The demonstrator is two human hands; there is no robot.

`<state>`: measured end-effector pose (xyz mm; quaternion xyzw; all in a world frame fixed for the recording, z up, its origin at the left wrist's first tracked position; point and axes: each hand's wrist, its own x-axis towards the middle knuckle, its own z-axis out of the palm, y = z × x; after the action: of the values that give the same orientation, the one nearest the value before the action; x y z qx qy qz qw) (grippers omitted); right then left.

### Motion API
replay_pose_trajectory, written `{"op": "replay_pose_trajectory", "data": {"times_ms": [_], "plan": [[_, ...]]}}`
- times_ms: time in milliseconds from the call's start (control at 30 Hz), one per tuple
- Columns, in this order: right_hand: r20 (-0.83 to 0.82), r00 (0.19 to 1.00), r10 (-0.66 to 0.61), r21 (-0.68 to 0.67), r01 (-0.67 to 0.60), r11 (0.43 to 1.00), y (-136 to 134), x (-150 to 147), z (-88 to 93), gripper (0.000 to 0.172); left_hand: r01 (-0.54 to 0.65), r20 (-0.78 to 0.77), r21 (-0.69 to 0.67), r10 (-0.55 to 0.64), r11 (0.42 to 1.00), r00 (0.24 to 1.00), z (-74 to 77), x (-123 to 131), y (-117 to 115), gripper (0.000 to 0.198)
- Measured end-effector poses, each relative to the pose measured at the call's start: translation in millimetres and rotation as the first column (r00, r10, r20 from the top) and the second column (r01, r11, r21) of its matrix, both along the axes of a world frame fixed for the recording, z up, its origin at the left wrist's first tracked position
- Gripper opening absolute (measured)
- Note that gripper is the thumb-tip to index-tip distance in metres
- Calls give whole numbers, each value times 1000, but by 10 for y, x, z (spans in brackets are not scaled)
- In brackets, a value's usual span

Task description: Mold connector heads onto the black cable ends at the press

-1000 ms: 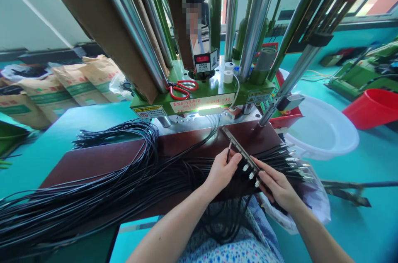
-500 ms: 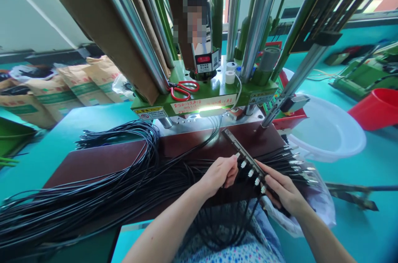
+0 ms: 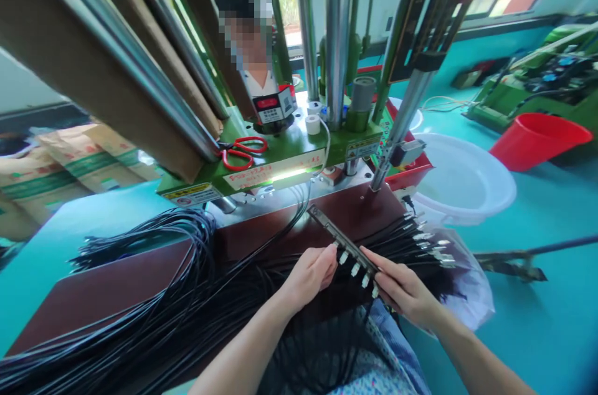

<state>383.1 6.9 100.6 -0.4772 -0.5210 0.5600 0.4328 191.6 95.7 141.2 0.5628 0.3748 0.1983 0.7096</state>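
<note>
My right hand [image 3: 404,289] is closed around the near end of a dark metal bar with slots [image 3: 348,243], which slants over the brown board. Several silvery cable connectors [image 3: 355,269] stick out along the bar's left edge, their black cables hanging down toward my lap. At the bar's left side my left hand [image 3: 314,273] is pinched on a connector end of a black cable, close to the bar's upper slots; most of that cable is hidden by the fingers. A big bundle of black cables [image 3: 154,314] spreads across the brown board [image 3: 261,220] below and left of my hands.
Behind the board stands a green press [image 3: 289,155] with steel columns, red-handled scissors [image 3: 243,153] resting on its plate. Cable ends with metal plugs [image 3: 434,248] lie at the right over a plastic bag [image 3: 476,295]. Beyond are a white basin [image 3: 467,177] and red bucket [image 3: 537,142]. Another person stands behind the press.
The view has swung to the right, so everything sits further left in the picture. My left hand stays pinched beside the bar, and my right hand keeps its hold on it.
</note>
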Motion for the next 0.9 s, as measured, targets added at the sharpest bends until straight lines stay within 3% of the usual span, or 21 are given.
{"op": "replay_pose_trajectory", "data": {"times_ms": [67,100,167,200,233,267,333,367,433,500,567,633,667,733,833,900], "plan": [[-51,998,-37,41,39,998,-38,-7,-41,44,203,-31,49,-202,978,979,72,-71,107,55],[-90,995,-42,88,50,995,-59,-7,-71,42,364,-23,39,-363,931,931,112,-97,187,55],[-167,985,-42,220,78,972,-98,-2,-137,38,655,29,-23,-655,755,755,183,-79,375,55],[-194,980,-44,282,98,955,-114,0,-167,37,715,41,-38,-714,698,699,204,-19,464,54],[-212,976,-52,326,120,938,-126,2,-190,37,714,13,-23,-714,700,700,211,82,538,51],[-219,973,-68,346,143,927,-134,3,-206,36,666,-59,29,-664,746,746,204,221,591,44],[-208,972,-107,341,175,924,-139,2,-213,36,490,-248,263,-433,831,867,144,588,625,29],[-196,974,-117,335,179,925,-137,1,-207,36,442,-324,396,-327,805,888,96,791,609,24],[-183,977,-109,336,167,927,-130,0,-192,36,441,-428,600,-198,667,882,-18,1177,543,19],[-196,976,-92,338,156,928,-122,0,-182,37,494,-526,675,-112,548,843,-123,1472,477,20],[-218,971,-96,319,164,933,-118,0,-181,38,540,-589,678,-71,499,805,-184,1648,455,18],[-233,967,-104,294,172,940,-121,-2,-185,38,537,-582,663,-91,522,808,-185,1715,485,12],[-239,966,-101,286,169,943,-125,-4,-187,38,511,-553,651,-111,561,826,-164,1715,515,10],[-251,963,-97,272,166,948,-136,-7,-194,38,410,-441,581,-151,703,885,-86,1666,591,11],[-262,957,-124,215,183,959,-155,-4,-218,37,198,-194,272,-148,942,970,73,1477,710,11],[-277,948,-156,171,208,963,-161,-1,-242,38,109,-70,23,-108,994,992,173,1266,764,9]]}}
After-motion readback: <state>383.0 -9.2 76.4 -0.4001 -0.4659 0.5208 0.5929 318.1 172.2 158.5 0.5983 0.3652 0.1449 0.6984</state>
